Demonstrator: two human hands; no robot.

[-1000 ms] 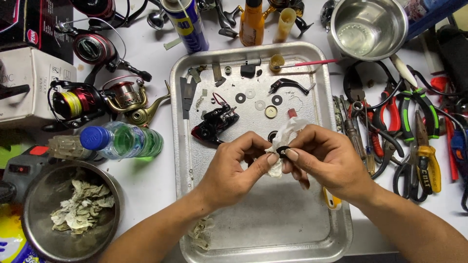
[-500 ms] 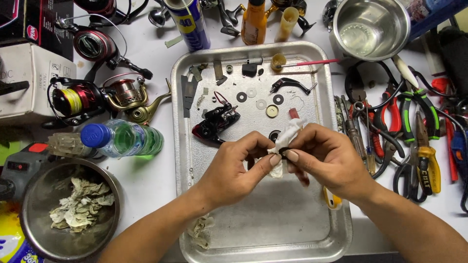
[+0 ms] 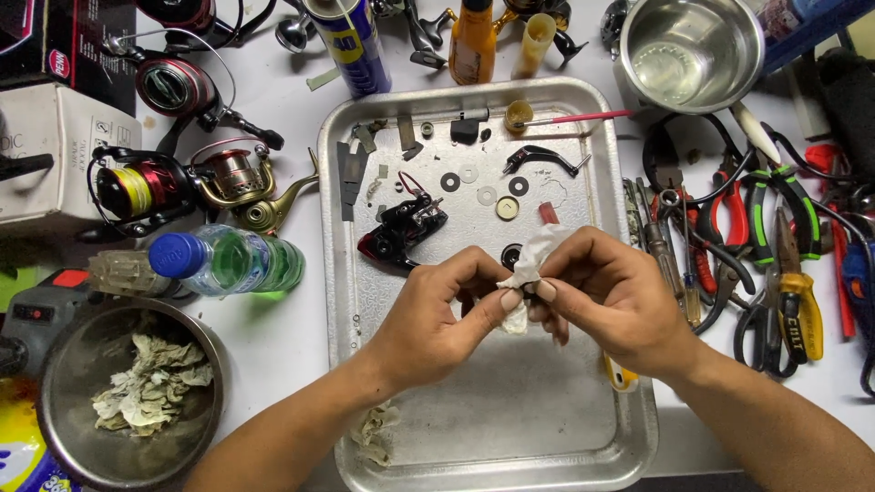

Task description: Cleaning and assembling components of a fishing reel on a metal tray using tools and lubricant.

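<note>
1. Pinching a small dark part (image 3: 527, 290) between thumb and fingertips, the left hand (image 3: 436, 319) and right hand (image 3: 612, 296) meet over the metal tray (image 3: 583, 437); head view only.
2. Right hand also grips a crumpled white tissue (image 3: 538, 253), wrapped against the part; what the part is, too small to tell.
3. Just beyond the left hand: black-and-red reel body (image 3: 401, 232) lying in the tray.
4. Beyond both hands: washers (image 3: 507, 208) and a black handle arm (image 3: 542, 159), loose in the tray.
5. Right of the right hand, off the tray: pliers and cutters (image 3: 775, 264).
6. Left of the left hand: plastic bottle (image 3: 228, 262) lying flat; steel bowl (image 3: 55, 364) of used tissue nearer the left elbow.
</note>
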